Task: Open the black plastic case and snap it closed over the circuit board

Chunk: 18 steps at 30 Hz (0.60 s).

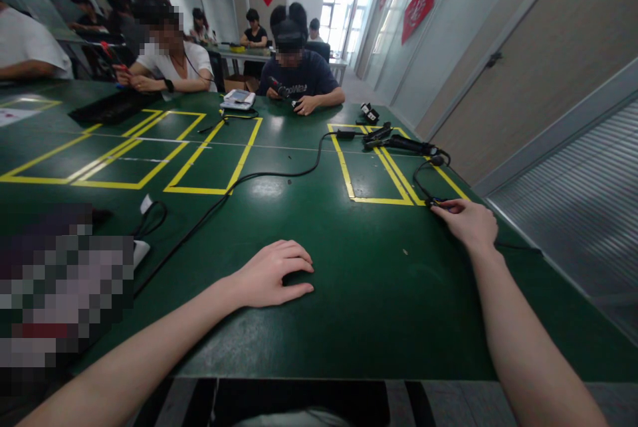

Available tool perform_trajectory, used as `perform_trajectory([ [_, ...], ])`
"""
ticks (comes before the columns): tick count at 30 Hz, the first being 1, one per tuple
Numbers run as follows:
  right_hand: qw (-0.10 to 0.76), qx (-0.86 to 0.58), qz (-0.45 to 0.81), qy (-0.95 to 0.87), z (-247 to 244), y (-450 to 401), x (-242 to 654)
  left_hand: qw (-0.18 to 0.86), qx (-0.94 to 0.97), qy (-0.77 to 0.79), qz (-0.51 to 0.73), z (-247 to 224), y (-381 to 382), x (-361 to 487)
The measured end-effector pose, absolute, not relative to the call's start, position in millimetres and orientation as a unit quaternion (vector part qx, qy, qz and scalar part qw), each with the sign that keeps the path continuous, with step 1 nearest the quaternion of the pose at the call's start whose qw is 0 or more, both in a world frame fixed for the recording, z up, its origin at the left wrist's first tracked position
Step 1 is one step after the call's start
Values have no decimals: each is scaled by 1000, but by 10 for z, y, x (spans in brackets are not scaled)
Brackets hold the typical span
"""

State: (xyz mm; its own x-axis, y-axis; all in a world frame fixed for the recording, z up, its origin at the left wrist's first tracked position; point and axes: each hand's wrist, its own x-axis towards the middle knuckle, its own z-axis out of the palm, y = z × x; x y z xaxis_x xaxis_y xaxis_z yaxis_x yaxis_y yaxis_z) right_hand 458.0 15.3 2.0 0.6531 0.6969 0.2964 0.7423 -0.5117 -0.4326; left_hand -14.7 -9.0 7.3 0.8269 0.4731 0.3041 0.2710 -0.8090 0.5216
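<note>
My left hand (276, 273) rests on the green table (349, 321) near its front edge, fingers apart and nothing held. Further right, my right hand (468, 220) pinches a small dark piece (434, 203) that lies by the corner of a yellow tape outline. A black cable (419, 178) runs from this piece up to a black handheld device (403, 143) lying across the tape. What the piece is cannot be made out, since my fingers partly cover it.
A long black cable (259, 175) crosses the table to a black box (346, 135). A white device (239, 99) stands at the far side. People sit opposite. Pixelated items lie at the left front.
</note>
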Motion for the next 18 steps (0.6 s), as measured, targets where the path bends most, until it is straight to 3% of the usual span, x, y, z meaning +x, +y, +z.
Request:
perform_trajectory([
  [9, 373, -825, 14, -424, -13, 148, 4556, 232, 928, 198, 214, 56, -91, -150],
  [18, 348, -850, -58, -391, 74, 108, 4561, 232, 929, 197, 212, 59, -96, -149],
])
